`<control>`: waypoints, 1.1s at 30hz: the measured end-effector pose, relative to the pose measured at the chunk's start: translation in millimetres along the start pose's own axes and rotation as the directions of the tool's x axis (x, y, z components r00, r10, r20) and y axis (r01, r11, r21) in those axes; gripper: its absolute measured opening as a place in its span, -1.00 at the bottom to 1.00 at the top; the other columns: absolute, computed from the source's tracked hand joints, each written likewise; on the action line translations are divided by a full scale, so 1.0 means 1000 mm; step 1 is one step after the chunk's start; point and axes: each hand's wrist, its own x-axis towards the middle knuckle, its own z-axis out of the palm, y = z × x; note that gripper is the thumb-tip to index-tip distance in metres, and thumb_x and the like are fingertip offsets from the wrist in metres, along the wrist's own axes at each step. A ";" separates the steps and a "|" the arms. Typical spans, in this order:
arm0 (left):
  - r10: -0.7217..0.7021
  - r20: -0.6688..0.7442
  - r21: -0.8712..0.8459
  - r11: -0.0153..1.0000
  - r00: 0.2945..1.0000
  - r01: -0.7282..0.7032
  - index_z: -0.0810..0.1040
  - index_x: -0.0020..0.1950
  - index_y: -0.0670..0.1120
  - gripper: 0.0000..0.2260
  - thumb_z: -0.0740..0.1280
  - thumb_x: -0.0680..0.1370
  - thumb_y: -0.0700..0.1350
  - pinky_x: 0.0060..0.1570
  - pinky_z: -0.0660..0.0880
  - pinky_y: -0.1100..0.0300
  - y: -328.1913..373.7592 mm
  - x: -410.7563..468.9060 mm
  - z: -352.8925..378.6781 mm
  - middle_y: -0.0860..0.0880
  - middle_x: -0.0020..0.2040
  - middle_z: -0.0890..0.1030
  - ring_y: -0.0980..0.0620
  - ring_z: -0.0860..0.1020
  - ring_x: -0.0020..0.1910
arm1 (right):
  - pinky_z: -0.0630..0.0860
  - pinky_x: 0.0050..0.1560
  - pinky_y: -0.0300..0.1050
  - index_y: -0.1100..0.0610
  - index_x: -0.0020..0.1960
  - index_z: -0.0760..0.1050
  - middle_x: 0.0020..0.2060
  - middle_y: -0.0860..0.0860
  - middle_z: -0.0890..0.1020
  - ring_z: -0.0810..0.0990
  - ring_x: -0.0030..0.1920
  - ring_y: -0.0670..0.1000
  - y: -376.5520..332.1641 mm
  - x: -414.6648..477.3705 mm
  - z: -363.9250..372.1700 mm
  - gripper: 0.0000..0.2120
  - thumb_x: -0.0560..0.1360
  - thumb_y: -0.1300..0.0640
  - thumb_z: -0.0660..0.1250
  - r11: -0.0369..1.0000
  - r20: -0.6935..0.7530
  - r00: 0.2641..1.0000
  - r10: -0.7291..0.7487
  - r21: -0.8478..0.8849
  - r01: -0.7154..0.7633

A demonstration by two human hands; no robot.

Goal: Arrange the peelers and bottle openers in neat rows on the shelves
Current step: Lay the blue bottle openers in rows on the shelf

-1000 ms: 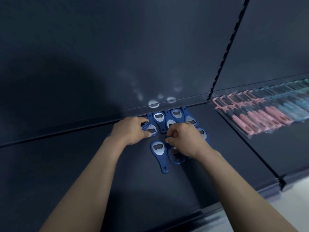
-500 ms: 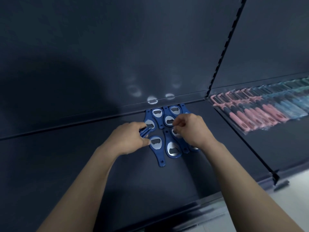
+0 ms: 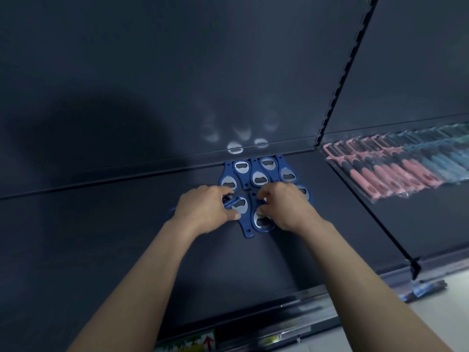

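A slotted upright (image 3: 340, 80) splits the dark shelf (image 3: 101, 237). Right of it, wrapped peelers (image 3: 396, 171) — pink, then teal — lie along the back edge, too blurred to count. Both hands cover part of the bottle openers (image 3: 258, 177), blue with silver heads, clustered at the back edge. The left hand (image 3: 205, 212) has its grip pinching a tilted opener (image 3: 228, 201); the right hand (image 3: 286, 207) has its grip curled round the front opener (image 3: 262, 222). Perhaps nine openers in all.

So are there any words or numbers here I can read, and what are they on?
No words or numbers can be read.
On the shelf-edge label with a red arrow: print too blurred.
On the yellowish label beside it: too blurred.
On the bottle openers and peelers: no print visible.
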 end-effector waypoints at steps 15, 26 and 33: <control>-0.105 -0.035 -0.315 0.945 0.994 0.089 0.33 -0.16 0.06 -0.69 0.43 0.32 0.11 -0.27 0.40 0.10 -0.023 -0.012 -0.016 0.05 -0.19 0.54 0.04 0.52 -0.21 | 0.50 0.01 -0.08 0.06 0.13 0.55 -0.18 -0.03 0.58 0.54 -0.14 -0.07 -0.053 0.002 -0.002 -0.76 0.46 0.17 0.40 0.825 0.005 0.977 -0.212 0.537 0.176; -0.043 -0.002 -0.481 0.876 0.999 0.037 0.39 -0.20 0.05 -0.57 0.49 0.21 0.26 -0.30 0.34 0.18 -0.061 -0.024 -0.027 0.10 -0.28 0.50 0.11 0.45 -0.32 | 0.49 -0.19 -0.25 0.23 0.06 0.50 -0.27 0.00 0.52 0.50 -0.24 -0.03 -0.086 0.009 0.012 -0.81 0.46 0.34 0.37 0.634 0.093 0.964 -0.250 0.768 0.091; -0.068 -0.131 -0.510 0.860 0.989 -0.008 0.38 -0.23 -0.02 -0.74 0.25 0.52 0.14 -0.32 0.38 0.18 -0.073 -0.020 -0.026 0.06 -0.36 0.56 0.24 0.49 -0.47 | 0.52 -0.26 -0.36 0.25 -0.12 0.53 -0.37 0.07 0.56 0.52 -0.46 -0.18 -0.077 0.014 0.006 -0.90 0.49 0.41 0.30 0.589 0.086 0.992 -0.097 0.808 -0.012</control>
